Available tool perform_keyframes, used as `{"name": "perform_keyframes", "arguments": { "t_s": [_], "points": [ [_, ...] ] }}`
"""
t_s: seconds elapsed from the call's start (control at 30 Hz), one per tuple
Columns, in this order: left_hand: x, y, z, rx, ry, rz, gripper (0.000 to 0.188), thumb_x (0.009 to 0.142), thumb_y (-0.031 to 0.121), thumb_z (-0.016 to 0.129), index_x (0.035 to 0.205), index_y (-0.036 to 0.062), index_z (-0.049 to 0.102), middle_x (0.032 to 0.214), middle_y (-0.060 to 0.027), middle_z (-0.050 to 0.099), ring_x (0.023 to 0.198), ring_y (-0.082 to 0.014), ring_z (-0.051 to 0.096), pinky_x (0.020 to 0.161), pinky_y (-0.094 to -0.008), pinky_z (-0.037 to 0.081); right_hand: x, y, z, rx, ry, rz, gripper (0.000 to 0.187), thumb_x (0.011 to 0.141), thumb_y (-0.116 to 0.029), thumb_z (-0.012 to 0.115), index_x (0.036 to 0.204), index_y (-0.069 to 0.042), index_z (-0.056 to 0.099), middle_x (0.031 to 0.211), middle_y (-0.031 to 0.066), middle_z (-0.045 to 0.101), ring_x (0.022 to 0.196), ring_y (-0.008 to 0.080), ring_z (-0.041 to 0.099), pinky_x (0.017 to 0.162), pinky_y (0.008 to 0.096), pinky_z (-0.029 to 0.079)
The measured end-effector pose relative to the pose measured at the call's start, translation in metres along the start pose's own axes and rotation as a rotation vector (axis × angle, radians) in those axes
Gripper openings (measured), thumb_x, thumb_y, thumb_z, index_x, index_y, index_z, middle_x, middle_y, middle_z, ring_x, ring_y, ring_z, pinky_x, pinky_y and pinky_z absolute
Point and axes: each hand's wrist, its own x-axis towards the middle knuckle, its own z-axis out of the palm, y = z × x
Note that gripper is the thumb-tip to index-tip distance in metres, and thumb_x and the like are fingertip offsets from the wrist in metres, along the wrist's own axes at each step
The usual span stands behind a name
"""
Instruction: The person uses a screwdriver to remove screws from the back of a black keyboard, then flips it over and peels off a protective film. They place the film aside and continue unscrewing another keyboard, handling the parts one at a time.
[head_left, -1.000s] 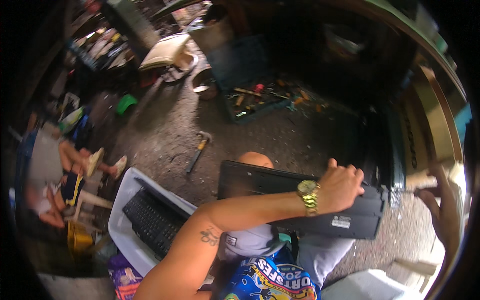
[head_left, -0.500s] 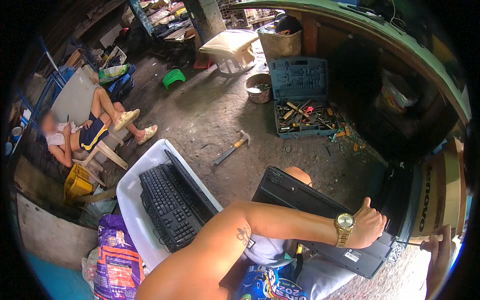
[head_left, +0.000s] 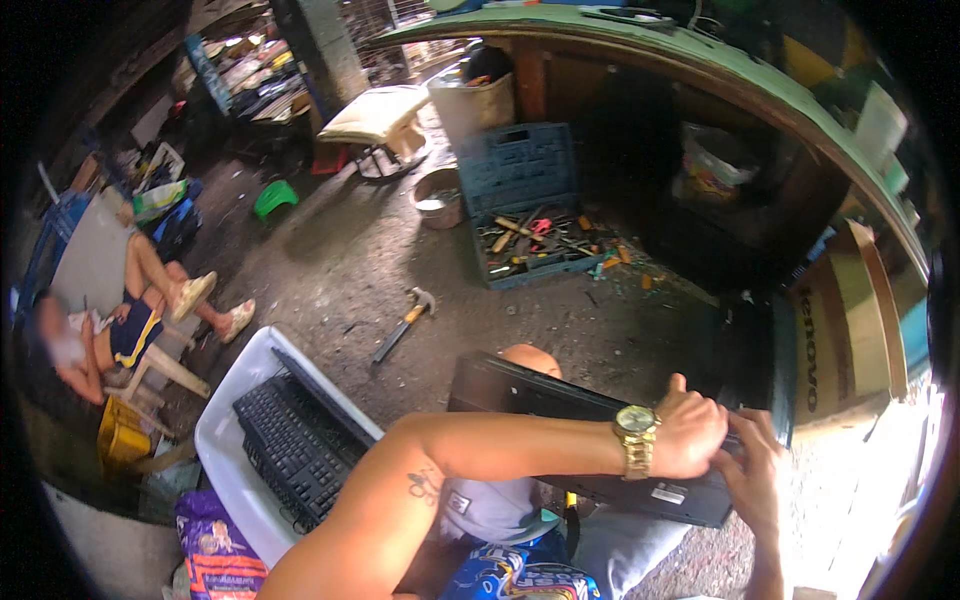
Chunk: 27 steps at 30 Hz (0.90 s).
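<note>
Head view: right hand (head_left: 758,465) has come in from 3 o'clock, now at the left hand (head_left: 692,432). Both sit at the 3 o'clock end of the upturned black keyboard (head_left: 545,390), which lies across the grey-clothed legs (head_left: 500,510) at 5 o'clock. Probably legs back it, left forearm (head_left: 530,443) steadies it. Left fingers curled tight, contents hidden. Right forearm angled up from 5 o'clock, fingers bent; can't tell what it holds.
</note>
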Motion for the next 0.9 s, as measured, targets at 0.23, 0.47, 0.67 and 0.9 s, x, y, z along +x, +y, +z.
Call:
{"name": "perform_keyframes", "arguments": {
  "t_s": [0.23, 0.47, 0.67, 0.9],
  "points": [
    [-0.003, -0.049, -0.030, -0.141, -0.217, -0.048, 0.033, 0.094, 0.036, 0.068, 0.093, 0.0034, 0.073, 0.082, -0.0274, 0.072, 0.085, -0.0460, 0.074, 0.077, -0.0550, 0.061, 0.005, 0.008, 0.037, -0.022, 0.105, -0.026, 0.045, 0.075, -0.017, 0.091, 0.115, -0.008, 0.073, 0.103, 0.0110, 0.069, 0.076, 0.0256, 0.072, 0.070, 0.0406, 0.058],
    [-0.087, -0.143, -0.140, -0.154, -0.675, -0.179, 0.054, 0.101, 0.054, 0.067, 0.111, 0.0013, 0.070, 0.100, -0.0160, 0.075, 0.098, -0.0307, 0.072, 0.085, -0.0450, 0.055, -0.007, -0.001, 0.050, -0.031, 0.192, 0.126, 0.049, 0.077, -0.016, 0.089, 0.120, -0.002, 0.072, 0.116, 0.0103, 0.068, 0.091, 0.0256, 0.070, 0.071, 0.0335, 0.058],
    [-0.129, -0.155, -0.146, -0.369, -0.715, -0.381, 0.049, 0.107, 0.049, 0.062, 0.113, 0.0010, 0.067, 0.096, -0.0059, 0.070, 0.092, -0.0163, 0.063, 0.084, -0.0345, 0.050, 0.000, -0.047, 0.056, -0.051, 0.234, -0.177, 0.056, 0.085, -0.012, 0.086, 0.136, -0.009, 0.063, 0.144, 0.0140, 0.059, 0.085, 0.0247, 0.078, 0.069, 0.0377, 0.065],
    [-0.131, -0.162, -0.152, -0.704, -0.828, -0.441, 0.043, 0.109, 0.041, 0.061, 0.111, -0.0004, 0.072, 0.096, 0.0052, 0.064, 0.091, -0.0051, 0.056, 0.083, -0.0265, 0.048, 0.060, -0.148, 0.098, 0.027, -0.116, -0.380, 0.043, 0.090, -0.037, 0.081, 0.120, -0.007, 0.072, 0.111, 0.0143, 0.077, 0.093, 0.0335, 0.077, 0.076, 0.0431, 0.063]
  ]
}}
